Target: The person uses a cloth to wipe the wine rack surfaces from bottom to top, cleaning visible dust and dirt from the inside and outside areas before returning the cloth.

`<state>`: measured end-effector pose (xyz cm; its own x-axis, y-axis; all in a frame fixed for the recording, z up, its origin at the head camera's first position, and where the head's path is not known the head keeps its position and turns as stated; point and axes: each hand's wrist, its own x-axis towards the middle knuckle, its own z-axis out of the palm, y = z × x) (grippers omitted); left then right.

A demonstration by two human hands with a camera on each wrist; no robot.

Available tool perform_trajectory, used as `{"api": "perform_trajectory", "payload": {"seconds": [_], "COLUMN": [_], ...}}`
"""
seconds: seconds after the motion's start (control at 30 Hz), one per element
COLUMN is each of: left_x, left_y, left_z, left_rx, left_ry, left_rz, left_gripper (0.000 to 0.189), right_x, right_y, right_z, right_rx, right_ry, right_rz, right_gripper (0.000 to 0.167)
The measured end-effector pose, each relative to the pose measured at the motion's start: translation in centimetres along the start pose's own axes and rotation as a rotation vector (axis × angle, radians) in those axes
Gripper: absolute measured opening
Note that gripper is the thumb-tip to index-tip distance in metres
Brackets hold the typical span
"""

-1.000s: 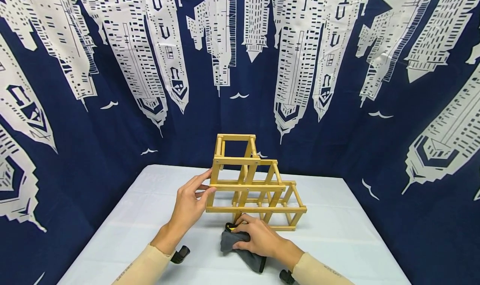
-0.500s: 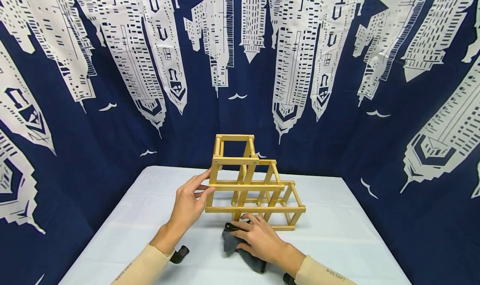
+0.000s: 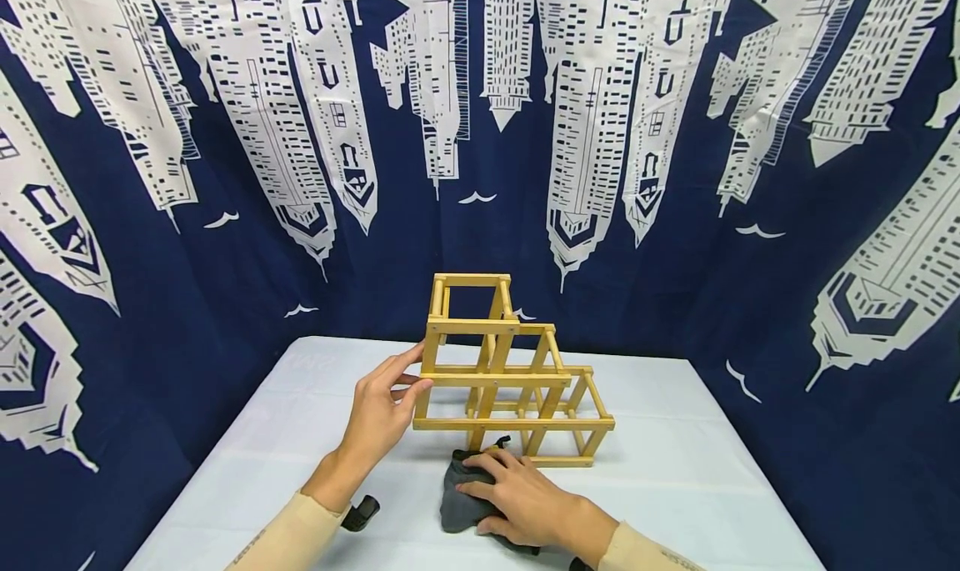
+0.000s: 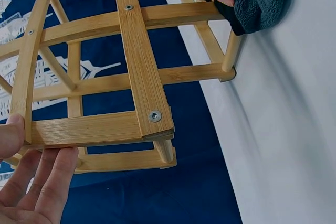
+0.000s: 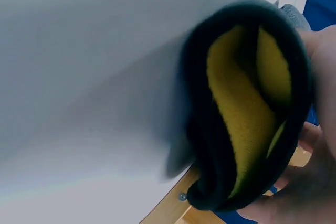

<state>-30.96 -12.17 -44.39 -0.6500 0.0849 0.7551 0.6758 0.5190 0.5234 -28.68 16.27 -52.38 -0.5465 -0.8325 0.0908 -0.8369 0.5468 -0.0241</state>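
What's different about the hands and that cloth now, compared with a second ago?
The right hand has drawn its fingers slightly back from the rack, toward the person. The dark grey cloth has changed shape under them, and a dark edge now pokes up beyond the fingers. The left hand still holds the wooden rack, which stays put.

I'm facing a white-topped table; wooden rack is standing on it toward one o'clock, dark grey yellow-lined cloth is lying nearer me, toward six o'clock.
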Motion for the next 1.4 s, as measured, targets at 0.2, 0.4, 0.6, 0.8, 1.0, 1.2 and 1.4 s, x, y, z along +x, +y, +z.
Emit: {"api": "perform_trajectory", "payload": {"seconds": [0.2,0.4,0.6,0.8,1.0,1.2,1.4], "left_x": [-0.2,0.2,0.5,0.4,0.4,0.5,0.5], "left_y": [0.1,0.2,0.2,0.3,0.4,0.3,0.2], "left_z": [0.1,0.2,0.4,0.5,0.4,0.2,0.3], "left_rx": [-0.014,-0.026,-0.042,-0.056,-0.076,-0.084,-0.088], "left_ry": [-0.002,-0.003,-0.005,-0.020,-0.045,-0.039,-0.042], "left_rz": [-0.008,0.001,0.000,-0.051,-0.126,-0.121,-0.137], "left_gripper": [0.060,0.060,0.061,0.053,0.046,0.037,0.035], "right_x": [0.0,0.1,-0.2,-2.2,-4.6,-7.5,-11.1], "right_y": [-0.1,0.2,1.0,2.0,3.7,5.3,7.3], "right_z": [0.4,0.4,-0.1,-0.7,-0.8,-0.8,-1.1], "right_rx": [-0.062,-0.021,0.083,0.208,0.220,0.201,0.160], "right_ry": [0.016,0.037,0.063,0.050,0.084,0.130,0.168], "right_rz": [-0.001,0.030,0.053,0.152,0.244,0.314,0.394], "right_gripper": [0.053,0.050,0.046,0.046,0.045,0.043,0.040]}}
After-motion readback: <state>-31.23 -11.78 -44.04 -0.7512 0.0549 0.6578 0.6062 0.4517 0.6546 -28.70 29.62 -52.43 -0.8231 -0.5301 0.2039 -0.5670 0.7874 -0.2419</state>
